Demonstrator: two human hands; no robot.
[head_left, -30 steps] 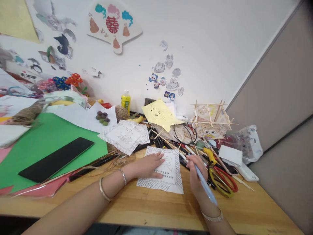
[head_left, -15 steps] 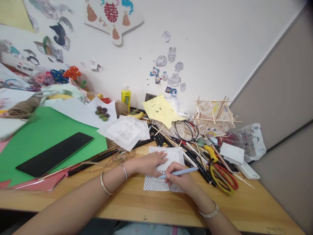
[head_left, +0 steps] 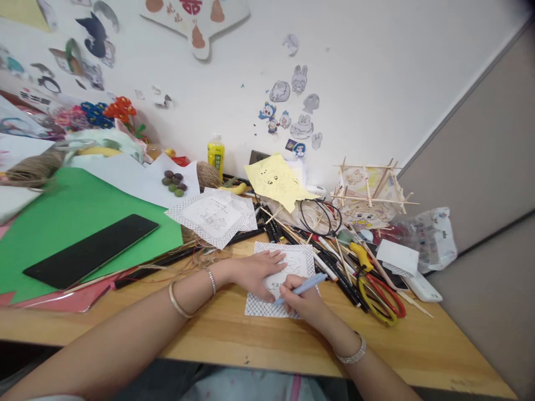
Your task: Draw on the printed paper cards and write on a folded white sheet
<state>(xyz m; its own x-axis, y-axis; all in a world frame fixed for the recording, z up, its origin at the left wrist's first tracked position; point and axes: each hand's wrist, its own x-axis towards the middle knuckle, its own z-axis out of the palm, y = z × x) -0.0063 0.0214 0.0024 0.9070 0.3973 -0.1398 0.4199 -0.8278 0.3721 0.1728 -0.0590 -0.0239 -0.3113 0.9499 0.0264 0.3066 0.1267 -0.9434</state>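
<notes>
A square sheet of paper (head_left: 263, 307) with a crosshatched border and line drawing lies on the wooden table (head_left: 234, 334). Across its left part my left hand (head_left: 257, 274) rests flat, fingers stretched out and apart. My right hand (head_left: 303, 299) grips a light blue pen (head_left: 310, 283), its tip down at the paper's lower middle, close to my left thumb. Both hands partly cover the drawing. Another crosshatched sheet (head_left: 215, 216) with a finished-looking line picture lies up to the left.
Markers (head_left: 343, 287) and thin sticks crowd the right, beside yellow-and-red scissors (head_left: 382, 301). At left, a black tablet-like slab (head_left: 92, 250) lies on green paper (head_left: 54, 211). A yellow bottle (head_left: 215, 156), yellow paper (head_left: 276, 181) and a stick-framed lantern (head_left: 368, 195) stand toward the wall.
The pen is tilted more steeply, its back end now higher and further left. My right hand has shifted slightly left. The camera view has tipped a little downward.
</notes>
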